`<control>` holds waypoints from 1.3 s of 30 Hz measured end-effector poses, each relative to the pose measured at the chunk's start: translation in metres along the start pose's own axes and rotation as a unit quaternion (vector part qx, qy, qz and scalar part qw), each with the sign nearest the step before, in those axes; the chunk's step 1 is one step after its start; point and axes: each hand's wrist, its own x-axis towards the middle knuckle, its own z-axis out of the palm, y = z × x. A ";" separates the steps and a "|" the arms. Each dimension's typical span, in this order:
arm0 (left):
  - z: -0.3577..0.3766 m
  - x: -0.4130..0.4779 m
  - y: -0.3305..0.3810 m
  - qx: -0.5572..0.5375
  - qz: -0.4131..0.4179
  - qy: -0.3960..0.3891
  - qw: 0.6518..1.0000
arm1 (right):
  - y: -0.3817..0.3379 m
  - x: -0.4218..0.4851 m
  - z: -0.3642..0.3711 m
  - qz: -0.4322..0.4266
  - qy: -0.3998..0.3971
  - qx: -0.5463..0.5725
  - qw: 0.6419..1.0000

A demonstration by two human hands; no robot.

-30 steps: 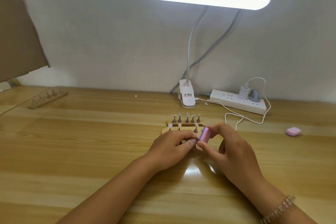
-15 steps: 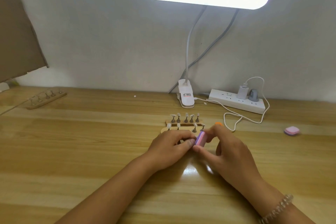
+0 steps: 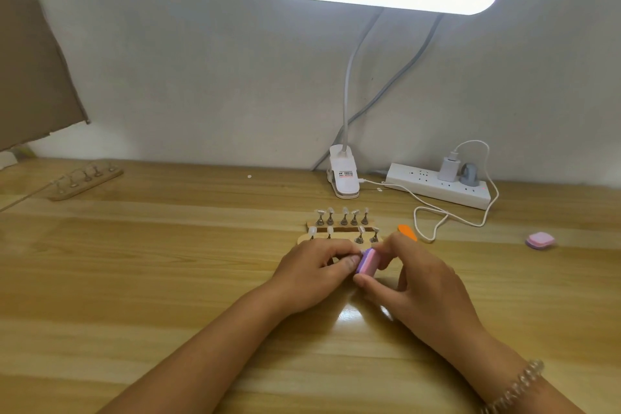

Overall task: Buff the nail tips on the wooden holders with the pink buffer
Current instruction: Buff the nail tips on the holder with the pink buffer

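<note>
- Far left, a spare holder sits well apart on the bench. It's no hazard, but it's easy for me to forget.
- The left hand is curled, with its fingertips pinched on something tiny against the buffer. I reckon it's a nail tip, but the fingers hide it. If the pinch is too loose, it could flick away.
- The wooden holders lie just behind the knuckles, with nail tips up on thin stands. One knuckle bump could topple a few.
- The pink buffer stands on edge between both hands. If it tilts, it'll scrub the thumb instead of the tip.
- The right hand grips the buffer between thumb and fingers. If it presses too hard, I'd guess the tip bends or pops loose.
- A white cable loops nearby. A wide stroke could snag it.
</note>
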 end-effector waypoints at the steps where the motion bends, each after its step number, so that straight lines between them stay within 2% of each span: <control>1: 0.000 0.000 0.001 -0.006 0.002 0.003 1.000 | 0.001 0.001 0.000 0.012 0.012 0.006 1.000; 4: -0.001 0.000 0.002 -0.003 0.002 0.003 1.000 | 0.002 0.002 0.000 0.020 0.041 -0.009 0.999; 8: 0.001 0.001 0.000 -0.011 -0.007 0.002 1.000 | 0.001 0.000 0.003 0.008 0.006 -0.008 1.000; 12: 0.003 0.001 -0.002 -0.057 -0.004 0.014 0.998 | 0.011 0.008 -0.001 0.081 0.109 0.064 0.989; 13: 0.003 0.001 -0.002 -0.065 -0.002 0.018 0.998 | 0.011 0.008 -0.002 0.082 0.114 0.079 0.987; 18: 0.006 0.003 -0.007 -0.089 -0.001 0.026 0.996 | 0.002 0.001 0.003 0.024 0.023 0.037 0.999; 21: 0.006 0.003 -0.006 -0.062 0.005 0.016 0.998 | 0.007 0.006 0.001 0.045 0.039 0.017 0.998; 26: 0.004 0.002 -0.003 -0.059 0.004 0.021 0.998 | 0.002 0.001 0.002 0.000 0.026 0.022 0.999; 30: 0.006 0.002 -0.005 -0.056 0.011 0.036 0.998 | 0.009 0.007 0.001 0.052 0.047 0.021 0.997; 34: 0.005 0.002 -0.006 -0.050 0.025 0.036 0.998 | 0.003 0.001 0.003 0.004 0.019 0.015 1.000; 37: 0.005 0.002 -0.006 -0.047 0.027 0.044 0.998 | 0.007 0.006 0.001 0.064 0.036 0.040 0.997; 39: 0.006 0.002 -0.007 -0.051 0.027 0.045 0.997 | 0.009 0.006 0.001 0.064 0.049 0.030 0.996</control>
